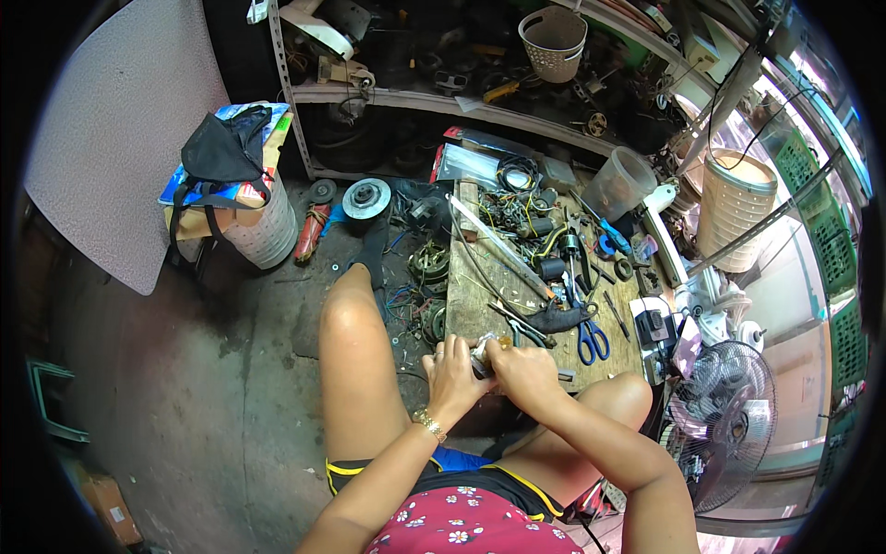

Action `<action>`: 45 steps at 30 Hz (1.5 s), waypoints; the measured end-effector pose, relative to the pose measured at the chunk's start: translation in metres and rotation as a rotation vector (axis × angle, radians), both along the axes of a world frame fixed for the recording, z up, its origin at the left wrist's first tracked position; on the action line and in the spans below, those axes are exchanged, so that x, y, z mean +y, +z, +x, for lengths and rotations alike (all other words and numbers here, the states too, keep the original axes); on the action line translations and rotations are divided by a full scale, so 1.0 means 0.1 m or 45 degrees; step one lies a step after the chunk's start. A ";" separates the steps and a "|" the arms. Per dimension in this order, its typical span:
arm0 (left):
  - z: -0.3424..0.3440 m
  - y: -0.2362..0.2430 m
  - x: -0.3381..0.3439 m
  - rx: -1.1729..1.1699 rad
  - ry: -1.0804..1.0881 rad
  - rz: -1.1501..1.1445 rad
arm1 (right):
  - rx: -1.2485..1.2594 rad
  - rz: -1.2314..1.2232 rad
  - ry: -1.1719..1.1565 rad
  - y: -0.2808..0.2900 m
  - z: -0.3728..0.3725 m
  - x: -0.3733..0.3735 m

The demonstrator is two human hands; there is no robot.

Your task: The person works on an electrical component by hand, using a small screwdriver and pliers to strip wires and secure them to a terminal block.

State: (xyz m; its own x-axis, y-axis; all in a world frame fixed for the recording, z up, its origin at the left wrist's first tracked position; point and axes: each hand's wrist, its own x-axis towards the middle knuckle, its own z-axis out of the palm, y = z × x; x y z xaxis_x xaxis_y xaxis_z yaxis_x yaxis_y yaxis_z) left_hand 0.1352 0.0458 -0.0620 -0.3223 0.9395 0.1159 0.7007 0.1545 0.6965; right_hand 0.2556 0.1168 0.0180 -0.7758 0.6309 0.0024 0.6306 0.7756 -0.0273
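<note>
My left hand (450,377) is closed around a small silvery and dark part (481,355) just past the near edge of the wooden board (472,319). Against it presses my right hand (528,377), its fingers curled tight. A bit of amber colour (505,342) shows by the right fingers; what that hand grips is mostly hidden. Pliers (526,334) lie on the board beyond my hands, and blue-handled scissors (592,342) rest to their right. A long metal strip (498,242) slants across the board.
Wires, screwdrivers and motor parts crowd the board's far side. Wound copper coils (429,263) sit on the floor to its left, near a round metal disc (366,198). A standing fan (724,425) is at right; a loaded shelf (443,102) runs along the back.
</note>
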 end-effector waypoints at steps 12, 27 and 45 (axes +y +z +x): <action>-0.01 -0.02 -0.01 0.000 -0.010 0.021 | -0.099 -0.062 -0.007 0.13 0.05 -0.01; -0.03 -0.08 -0.01 0.008 0.006 -0.010 | -0.083 -0.008 -0.014 0.01 -0.14 -0.01; 0.02 -0.02 0.01 -0.033 -0.020 -0.034 | 0.151 -0.358 -0.262 -0.18 0.33 0.24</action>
